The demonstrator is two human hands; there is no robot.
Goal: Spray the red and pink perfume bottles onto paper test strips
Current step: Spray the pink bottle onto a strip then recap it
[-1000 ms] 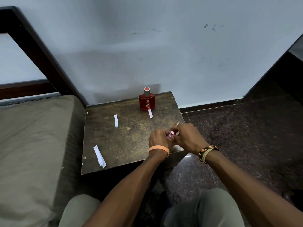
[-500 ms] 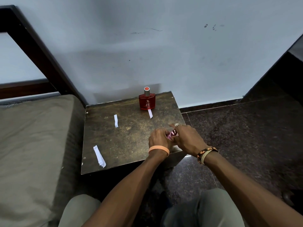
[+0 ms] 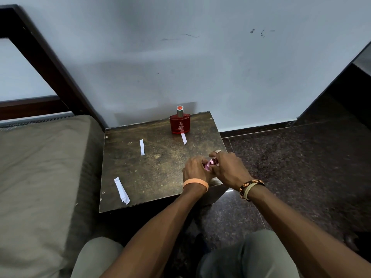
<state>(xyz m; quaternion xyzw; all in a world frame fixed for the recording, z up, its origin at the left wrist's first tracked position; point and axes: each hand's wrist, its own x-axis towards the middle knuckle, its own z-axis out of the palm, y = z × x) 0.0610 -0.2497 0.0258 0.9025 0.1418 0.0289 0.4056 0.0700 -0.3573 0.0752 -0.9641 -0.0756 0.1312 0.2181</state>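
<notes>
A red perfume bottle (image 3: pixel 180 124) with a silver cap stands upright at the back of the small dark table (image 3: pixel 152 177). One white paper strip (image 3: pixel 183 138) lies just in front of it, a second strip (image 3: pixel 142 147) lies mid-table, and a few stacked strips (image 3: pixel 121 190) lie near the front left corner. Near the table's front right edge, my left hand (image 3: pixel 194 171) and my right hand (image 3: pixel 228 168) both close around a small pink perfume bottle (image 3: pixel 210 163). Only a sliver of pink shows between the fingers.
A grey wall rises right behind the table. A bed with a grey-brown mattress (image 3: pixel 40 177) and dark wooden frame (image 3: pixel 46 61) adjoins the table's left side. Dark speckled floor (image 3: pixel 301 167) spreads to the right. My knees (image 3: pixel 96 257) are below the table's front edge.
My right hand's fingers have shifted slightly over the pink bottle, showing a bit more of it. Both hands stay in the same spot.
</notes>
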